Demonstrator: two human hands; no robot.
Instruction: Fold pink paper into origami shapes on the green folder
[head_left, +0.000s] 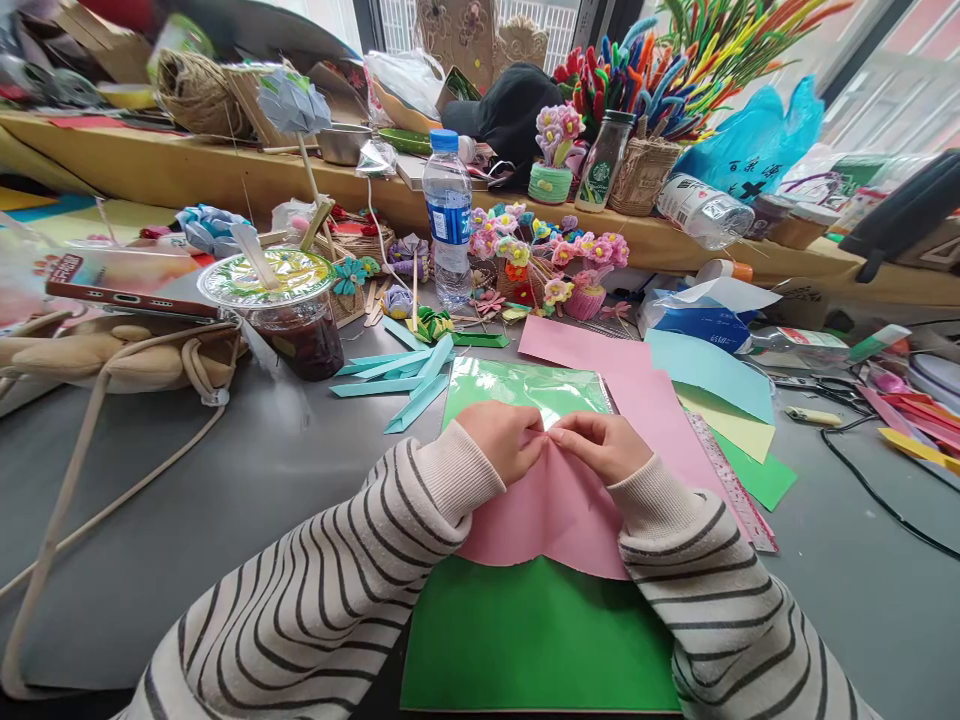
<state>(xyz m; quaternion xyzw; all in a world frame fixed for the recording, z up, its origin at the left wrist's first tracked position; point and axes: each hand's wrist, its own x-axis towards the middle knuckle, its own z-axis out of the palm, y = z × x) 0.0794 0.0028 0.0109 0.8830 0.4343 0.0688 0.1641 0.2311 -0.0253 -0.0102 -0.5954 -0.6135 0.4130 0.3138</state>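
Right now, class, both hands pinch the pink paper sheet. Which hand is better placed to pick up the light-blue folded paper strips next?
Probably the left hand: the light-blue folded paper strips lie up and left of it, while the right hand would have to cross over the pink paper sheet.

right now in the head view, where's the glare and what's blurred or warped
Head view: daylight from the windows puts white glare on the clear plastic sleeve over the green sheet; top-left clutter is motion-smeared; the wooden shelf edge bows from wide-angle distortion; both hands, left hand and right hand, pinching the pink paper, are sharp.
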